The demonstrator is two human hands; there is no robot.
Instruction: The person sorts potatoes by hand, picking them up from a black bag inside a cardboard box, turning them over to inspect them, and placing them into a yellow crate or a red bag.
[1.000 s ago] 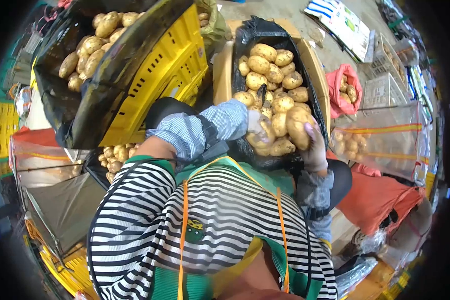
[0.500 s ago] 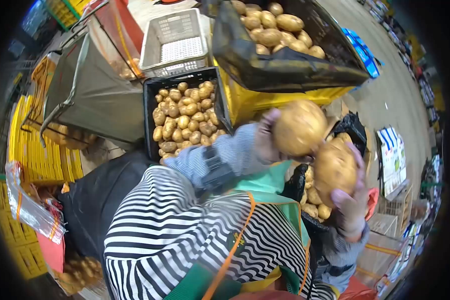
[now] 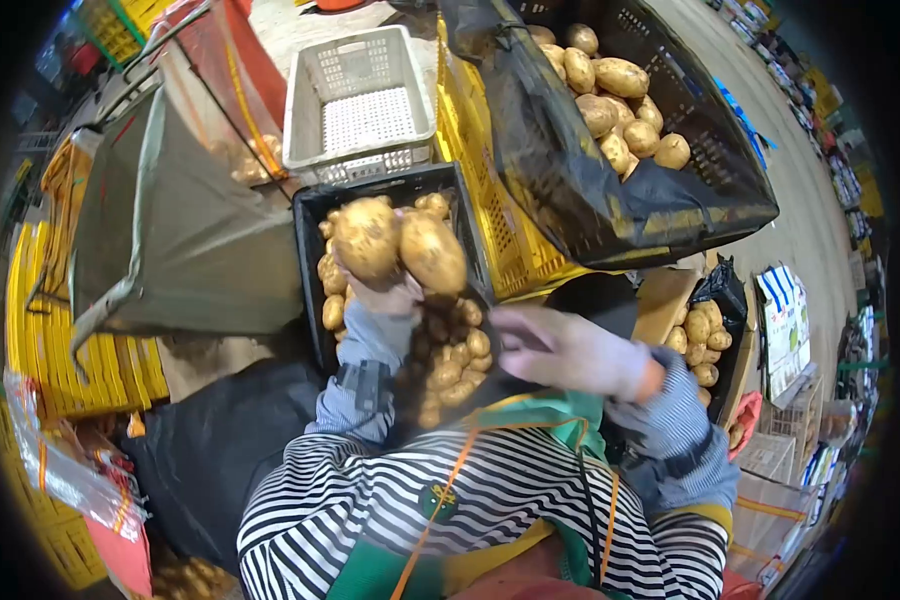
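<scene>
My left hand (image 3: pixel 388 297) holds two large potatoes over the black crate: one potato (image 3: pixel 367 240) on the left, another potato (image 3: pixel 433 254) beside it on the right. Most of the fingers are hidden behind them. Below and around lie smaller potatoes (image 3: pixel 458 365) in the black crate (image 3: pixel 310 335). To the right of that crate, my right hand (image 3: pixel 570 350) is empty, its fingers stretched out toward the left and blurred by motion.
An upper black-lined crate (image 3: pixel 650 215) of large potatoes sits on yellow crates (image 3: pixel 530 265) at the upper right. A black-bagged box of potatoes (image 3: pixel 703 335) stands at the right. Behind the black crate is a white plastic basket (image 3: pixel 360 110); a grey cloth-sided frame (image 3: pixel 190 240) stands at the left.
Both hands moved left from the box at the right. The potato from my right hand is now with the other in my left hand, above the black crate. My right hand has let go.
</scene>
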